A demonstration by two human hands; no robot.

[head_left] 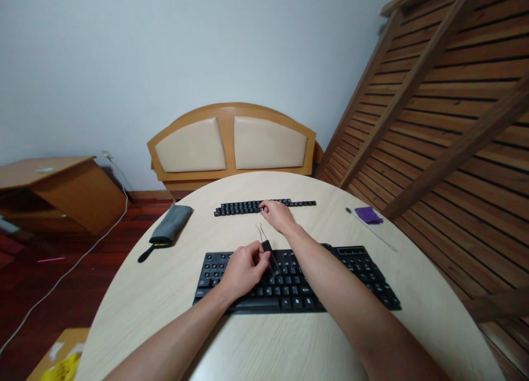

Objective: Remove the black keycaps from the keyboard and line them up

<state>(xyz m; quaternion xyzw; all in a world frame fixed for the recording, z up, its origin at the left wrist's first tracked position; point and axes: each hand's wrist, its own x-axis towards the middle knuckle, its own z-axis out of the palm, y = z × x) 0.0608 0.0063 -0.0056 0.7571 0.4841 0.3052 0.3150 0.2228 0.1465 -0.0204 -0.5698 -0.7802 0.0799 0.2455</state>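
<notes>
A black keyboard (256,303) lies across the near part of the round table, with key caps off in its upper left area. Over its middle, my left hand (243,269) is closed around a keycap puller (266,245) with a black handle and two thin wire prongs pointing away from me. Further out, loose black keycaps (239,207) are lined up in rows. My right hand (278,214) reaches across the keyboard to these rows, thumb and forefinger pinched on a keycap (261,209) that the fingers partly hide.
At the table's left is a grey pouch (172,224) with a black loop. On the right lie a purple cloth (368,215) and a thin brush (370,228). A padded headboard (229,144) stands beyond the table (136,293), and wooden slats (450,144) lean at right.
</notes>
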